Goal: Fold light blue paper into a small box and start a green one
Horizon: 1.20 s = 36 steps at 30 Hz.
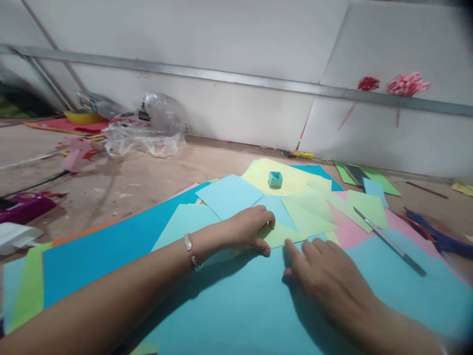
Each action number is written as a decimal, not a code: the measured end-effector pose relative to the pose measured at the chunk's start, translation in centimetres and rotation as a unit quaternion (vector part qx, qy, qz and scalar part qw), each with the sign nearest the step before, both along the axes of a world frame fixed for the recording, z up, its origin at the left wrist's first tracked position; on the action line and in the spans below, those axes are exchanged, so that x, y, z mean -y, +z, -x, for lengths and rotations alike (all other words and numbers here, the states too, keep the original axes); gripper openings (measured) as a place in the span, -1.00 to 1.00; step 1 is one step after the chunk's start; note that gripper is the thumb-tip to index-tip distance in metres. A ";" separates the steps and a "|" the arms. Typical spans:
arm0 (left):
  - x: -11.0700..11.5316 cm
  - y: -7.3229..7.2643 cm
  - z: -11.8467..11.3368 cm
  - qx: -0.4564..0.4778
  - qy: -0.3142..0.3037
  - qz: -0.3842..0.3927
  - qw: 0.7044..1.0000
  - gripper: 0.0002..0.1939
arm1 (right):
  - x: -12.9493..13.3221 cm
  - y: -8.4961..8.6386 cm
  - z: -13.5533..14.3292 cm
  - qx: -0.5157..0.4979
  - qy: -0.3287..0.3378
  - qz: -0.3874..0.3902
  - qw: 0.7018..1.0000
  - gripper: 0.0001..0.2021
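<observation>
My left hand (253, 228), with a clear bracelet (188, 242) at its wrist, rests over a light green paper sheet (283, 235). Its fingers are curved and its thumb is apart from them, near the sheet's front edge. Part of the sheet is hidden beneath this hand. At the same edge, to the right, is the outstretched index fingertip of my right hand (328, 271); its other fingers bend loosely, and no object shows in it. Both hands are over a large light blue sheet (229, 305). Farther back, a small blue-green paper box (275, 180) stands on a pale yellow sheet (258, 172).
A craft knife (389, 241) lies on the papers at right, near blue-handled pliers (439, 234). Leftward are a pink glue gun (76, 154), a purple device (27, 207), a white plug (18, 237) and a clear plastic bag (155, 125). Paper flowers (406, 85) hang on the wall rail.
</observation>
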<state>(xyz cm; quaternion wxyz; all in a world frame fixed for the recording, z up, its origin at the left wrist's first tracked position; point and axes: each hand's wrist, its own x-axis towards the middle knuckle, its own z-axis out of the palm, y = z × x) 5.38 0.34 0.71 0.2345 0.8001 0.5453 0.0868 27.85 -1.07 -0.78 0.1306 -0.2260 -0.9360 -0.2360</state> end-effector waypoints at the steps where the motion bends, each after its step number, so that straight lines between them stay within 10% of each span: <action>1: 0.0 -0.1 0.0 0.000 -0.001 -0.003 1.000 -0.48 | 0.1 0.0 0.4 -0.009 0.035 0.022 0.999 -0.70; 5: 0.0 -0.2 0.1 0.001 0.000 -0.003 1.000 -0.46 | -0.2 -0.5 1.3 0.010 0.067 0.065 0.996 -0.70; 16: 0.1 0.2 0.0 0.007 0.014 0.022 1.000 -0.48 | -1.6 -0.3 -0.5 0.040 -0.129 -0.008 0.991 -0.62; 24: 0.0 0.1 -0.2 0.012 0.023 0.011 1.000 -0.49 | -1.4 -1.5 0.4 0.017 0.060 -0.047 0.997 -0.74; 36: 0.2 0.1 -0.1 -0.078 0.061 -0.001 0.995 -0.47 | -0.6 -1.4 0.6 0.019 0.014 -0.107 0.994 -0.71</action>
